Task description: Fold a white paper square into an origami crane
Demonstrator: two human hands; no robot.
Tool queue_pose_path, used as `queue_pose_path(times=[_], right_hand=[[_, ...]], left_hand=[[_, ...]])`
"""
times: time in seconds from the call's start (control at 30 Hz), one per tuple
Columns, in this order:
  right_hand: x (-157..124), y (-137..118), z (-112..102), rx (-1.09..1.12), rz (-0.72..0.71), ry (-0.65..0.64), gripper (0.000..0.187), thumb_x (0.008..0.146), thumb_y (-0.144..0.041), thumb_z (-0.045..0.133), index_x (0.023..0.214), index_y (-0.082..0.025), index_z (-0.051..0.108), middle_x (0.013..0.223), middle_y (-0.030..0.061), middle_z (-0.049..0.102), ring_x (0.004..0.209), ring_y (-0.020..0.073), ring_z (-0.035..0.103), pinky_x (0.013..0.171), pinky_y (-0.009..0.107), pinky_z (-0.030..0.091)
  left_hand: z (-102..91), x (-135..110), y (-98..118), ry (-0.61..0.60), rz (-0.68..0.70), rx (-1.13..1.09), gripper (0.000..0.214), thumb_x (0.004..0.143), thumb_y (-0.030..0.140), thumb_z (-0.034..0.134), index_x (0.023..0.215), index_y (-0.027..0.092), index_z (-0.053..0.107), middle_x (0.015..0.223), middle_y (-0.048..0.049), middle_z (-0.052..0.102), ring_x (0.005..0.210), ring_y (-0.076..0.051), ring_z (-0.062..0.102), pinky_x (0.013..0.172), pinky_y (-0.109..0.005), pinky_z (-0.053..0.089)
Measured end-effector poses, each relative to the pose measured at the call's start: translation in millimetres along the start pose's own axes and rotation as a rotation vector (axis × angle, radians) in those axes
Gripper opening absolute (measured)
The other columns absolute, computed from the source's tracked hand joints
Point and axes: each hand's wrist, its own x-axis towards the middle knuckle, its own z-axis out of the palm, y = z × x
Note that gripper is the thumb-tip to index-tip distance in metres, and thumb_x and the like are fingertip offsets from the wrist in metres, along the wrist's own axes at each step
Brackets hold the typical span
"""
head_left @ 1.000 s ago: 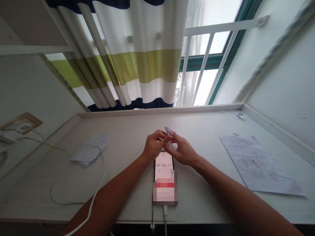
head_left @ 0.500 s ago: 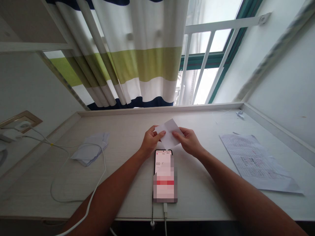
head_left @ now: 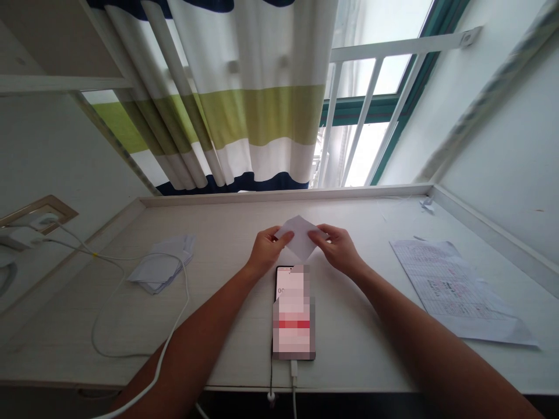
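Head view: left hand (head_left: 265, 250) and right hand (head_left: 339, 249) each pinch a side of the paper (head_left: 300, 235) over the worktop (head_left: 349, 337), just beyond the phone (head_left: 293, 311), and I'd say an uneven tug could tear it.

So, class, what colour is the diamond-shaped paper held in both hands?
The diamond-shaped paper is white, seen best in the head view.

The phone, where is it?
In the head view, the phone lies centrally on the near side of the desk, pictured just below the paper held between the left hand and right hand.
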Motion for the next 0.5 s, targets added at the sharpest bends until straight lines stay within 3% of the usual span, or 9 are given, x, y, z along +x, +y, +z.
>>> queue_pose_path(times=[0.07, 0.13, 0.2, 0.27, 0.37, 0.5], right_hand=[[1, -1, -4, -0.096, -0.03, 0.02, 0.04, 0.089, -0.058, 0.068, 0.097, -0.019, 0.079, 0.093, 0.0093, 0.077, 0.082, 0.0263, 0.069, 0.067, 0.037, 0.058], [2, -1, -8, -0.053, -0.014, 0.001, 0.046, 0.09, -0.059, 0.066, 0.109, -0.019, 0.079, 0.086, 0.0081, 0.076, 0.072, 0.0231, 0.067, 0.061, 0.037, 0.057], [2, -2, -11, 0.067, 0.017, -0.032, 0.052, 0.089, -0.057, 0.068, 0.123, -0.019, 0.076, 0.079, 0.0056, 0.073, 0.068, 0.0204, 0.066, 0.065, 0.039, 0.06], [2, -3, -10, 0.192, 0.037, -0.071, 0.054, 0.087, -0.053, 0.071, 0.13, -0.02, 0.073, 0.081, 0.0046, 0.073, 0.075, 0.0204, 0.068, 0.077, 0.044, 0.062], [1, -6, -8, 0.337, 0.028, -0.147, 0.048, 0.082, -0.042, 0.079, 0.126, -0.025, 0.075, 0.104, 0.0068, 0.075, 0.098, 0.024, 0.069, 0.091, 0.048, 0.059], [-1, -10, -7, 0.477, 0.023, -0.208, 0.028, 0.078, -0.032, 0.08, 0.106, -0.025, 0.081, 0.115, 0.0074, 0.073, 0.107, 0.0265, 0.065, 0.093, 0.045, 0.055]], left_hand=[[-3.5, 1, 3, -0.004, -0.021, 0.058, 0.04, 0.076, 0.05, 0.083, 0.098, 0.017, 0.081, 0.056, 0.0034, 0.06, 0.043, -0.006, 0.041, 0.042, -0.021, 0.032], [-5.4, 1, 5, -0.003, -0.058, 0.03, 0.049, 0.076, 0.052, 0.083, 0.109, 0.017, 0.079, 0.048, 0.0056, 0.054, 0.036, -0.005, 0.036, 0.039, -0.022, 0.031], [-5.9, 1, 6, -0.024, -0.082, -0.04, 0.052, 0.075, 0.05, 0.083, 0.115, 0.016, 0.077, 0.054, 0.0027, 0.062, 0.038, -0.009, 0.047, 0.042, -0.024, 0.041], [-6.1, 1, 7, -0.057, -0.083, -0.124, 0.047, 0.076, 0.043, 0.082, 0.115, 0.017, 0.077, 0.074, -0.0038, 0.074, 0.054, -0.015, 0.065, 0.052, -0.028, 0.053], [-8.0, 1, 9, -0.109, -0.074, -0.266, 0.036, 0.074, 0.027, 0.075, 0.109, 0.017, 0.079, 0.096, -0.0079, 0.077, 0.083, -0.021, 0.072, 0.07, -0.033, 0.06], [-8.9, 0, 12, -0.168, -0.049, -0.381, 0.033, 0.078, 0.031, 0.067, 0.103, 0.014, 0.081, 0.103, -0.0111, 0.077, 0.09, -0.021, 0.069, 0.078, -0.033, 0.058]])
